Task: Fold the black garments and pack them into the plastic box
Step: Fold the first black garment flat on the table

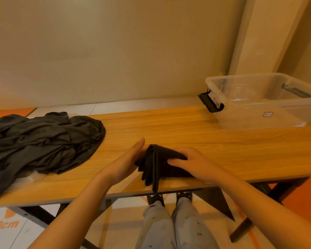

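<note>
The fingers [139, 146] of my left hand [127, 163] were straight and together, their inner side set against the left edge of the folded black garment [156, 168], gripping nothing. My right hand [193, 163] lay flat on top of the bundle, its fingers [176, 161] stretched out and pressing down rather than curled round the cloth. The bundle sat near the front edge of the desk [187, 126], with one corner hanging just over it.

I judged this to be the squaring-up step. To do it well, I needed to keep steady weight on top while the left palm pushed the stacked layers flush. That way no layer would slide out when I lifted the bundle. Thin cloth like this would probably splay, so a firm pinch through all the layers seemed wise.

The plastic box [258, 119] stood well apart at the far right, open, with no black cloth in it that I could see. A heap of unfolded black garments [43, 141] waited on the left.
</note>
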A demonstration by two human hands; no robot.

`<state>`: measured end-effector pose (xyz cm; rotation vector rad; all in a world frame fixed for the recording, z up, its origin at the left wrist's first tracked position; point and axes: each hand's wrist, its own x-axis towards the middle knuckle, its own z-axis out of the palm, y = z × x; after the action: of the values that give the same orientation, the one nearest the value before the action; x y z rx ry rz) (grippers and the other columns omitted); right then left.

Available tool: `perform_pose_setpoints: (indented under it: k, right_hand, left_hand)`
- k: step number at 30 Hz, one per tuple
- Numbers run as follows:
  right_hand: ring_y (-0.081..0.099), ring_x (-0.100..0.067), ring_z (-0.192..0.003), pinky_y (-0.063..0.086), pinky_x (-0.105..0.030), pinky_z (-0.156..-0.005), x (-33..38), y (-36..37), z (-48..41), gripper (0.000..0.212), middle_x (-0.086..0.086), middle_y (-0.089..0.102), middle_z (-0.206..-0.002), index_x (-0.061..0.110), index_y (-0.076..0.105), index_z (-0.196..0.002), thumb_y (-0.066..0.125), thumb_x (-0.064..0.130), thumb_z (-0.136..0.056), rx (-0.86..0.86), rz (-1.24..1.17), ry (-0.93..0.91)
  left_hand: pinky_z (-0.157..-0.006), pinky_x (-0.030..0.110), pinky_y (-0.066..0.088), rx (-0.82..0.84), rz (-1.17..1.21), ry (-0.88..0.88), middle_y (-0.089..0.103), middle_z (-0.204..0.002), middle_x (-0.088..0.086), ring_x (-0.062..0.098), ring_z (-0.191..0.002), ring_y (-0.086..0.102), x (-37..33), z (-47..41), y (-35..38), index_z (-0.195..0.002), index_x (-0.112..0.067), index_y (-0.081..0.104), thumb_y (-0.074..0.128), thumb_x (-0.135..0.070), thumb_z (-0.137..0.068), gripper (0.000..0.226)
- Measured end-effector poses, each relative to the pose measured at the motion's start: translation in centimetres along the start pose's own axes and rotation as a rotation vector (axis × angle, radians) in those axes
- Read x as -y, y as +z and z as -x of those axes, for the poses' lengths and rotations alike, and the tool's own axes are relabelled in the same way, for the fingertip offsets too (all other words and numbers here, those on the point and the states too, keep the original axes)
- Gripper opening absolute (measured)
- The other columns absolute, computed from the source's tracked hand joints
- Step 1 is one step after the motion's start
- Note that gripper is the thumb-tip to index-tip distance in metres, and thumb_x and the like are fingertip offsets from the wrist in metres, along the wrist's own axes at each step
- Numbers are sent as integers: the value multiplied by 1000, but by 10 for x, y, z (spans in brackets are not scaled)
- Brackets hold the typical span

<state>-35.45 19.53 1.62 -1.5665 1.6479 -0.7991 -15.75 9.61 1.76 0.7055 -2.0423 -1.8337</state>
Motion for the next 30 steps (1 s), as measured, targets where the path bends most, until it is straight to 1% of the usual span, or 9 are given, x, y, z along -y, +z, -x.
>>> perform_pose_setpoints:
  k: [1, 3, 7, 10, 13, 17, 20, 25, 30]
  right_hand:
    - [66, -13, -92, 52, -29, -82, 8, -11, -5, 14, 3, 70, -97, 25, 67, -101, 58, 33, -94, 60, -133, 77]
    - [69, -17, -93, 54, -28, -80, 19, -30, -14, 20, -2, 72, -100, 20, 66, -102, 59, 36, -92, 144, -287, 240]
    - [68, -24, -98, 54, -36, -85, 23, -53, -33, 34, -8, 71, -105, 13, 64, -110, 64, 39, -88, 145, -455, 451]
    - [66, -29, -102, 51, -42, -93, 19, -62, -45, 36, -13, 71, -108, 10, 63, -111, 66, 36, -86, 144, -612, 517]
    - [64, -30, -107, 49, -44, -96, 7, -67, -50, 40, -15, 70, -112, 10, 61, -116, 64, 34, -84, 157, -786, 517]
    - [64, -30, -109, 51, -42, -89, -16, -74, -46, 65, -15, 67, -118, 11, 58, -125, 78, 33, -68, 216, -900, 470]
    - [67, -28, -104, 56, -40, -79, -33, -81, -45, 92, -13, 69, -115, 11, 59, -122, 97, 27, -40, 237, -893, 443]
    - [62, -29, -112, 50, -42, -97, -29, -98, -54, 63, -9, 59, -127, 27, 51, -126, 74, 1, -73, 212, -686, 353]
    - [64, -15, -101, 56, -27, -77, -10, -116, -63, 67, 5, 63, -114, 38, 49, -123, 75, -1, -75, -13, -362, 210]
  left_hand:
    - [-79, 17, 46, 5, 63, -63, 71, -96, -10, 6, -91, 65, -1, -3, -1, -116, -16, 61, 39, -80, -79, 77]
    - [-85, 23, 51, 1, 167, -123, 71, -112, -3, 14, -107, 65, -4, -13, -7, -124, -21, 57, 57, -81, -66, 84]
    - [-82, 36, 56, 25, 266, -173, 67, -120, 10, 29, -111, 64, -23, -34, -15, -128, -20, 54, 72, -78, -51, 98]
    - [-75, 34, 58, -56, 234, -209, 71, -109, 8, 26, -100, 69, -35, -53, -18, -127, -15, 54, 76, -54, -70, 73]
    - [-65, 31, 58, -158, 262, -273, 70, -94, 9, 21, -80, 70, -42, -73, -22, -126, -7, 55, 65, -26, -87, 44]
    - [-64, 34, 60, -192, 341, -344, 70, -83, 11, 24, -72, 71, -46, -88, -25, -118, -6, 55, 56, -19, -95, 27]
    - [-63, 34, 61, -174, 351, -376, 72, -81, 11, 25, -71, 72, -46, -94, -26, -117, -5, 53, 55, -17, -96, 25]
    - [-72, 34, 60, -190, 231, -252, 69, -99, 12, 24, -85, 71, -50, -106, -34, -119, -5, 58, 56, -16, -95, 26]
    - [-86, 35, 56, -255, 6, -25, 68, -109, 10, 23, -101, 68, -65, -114, -47, -110, -13, 62, 60, -18, -93, 18]
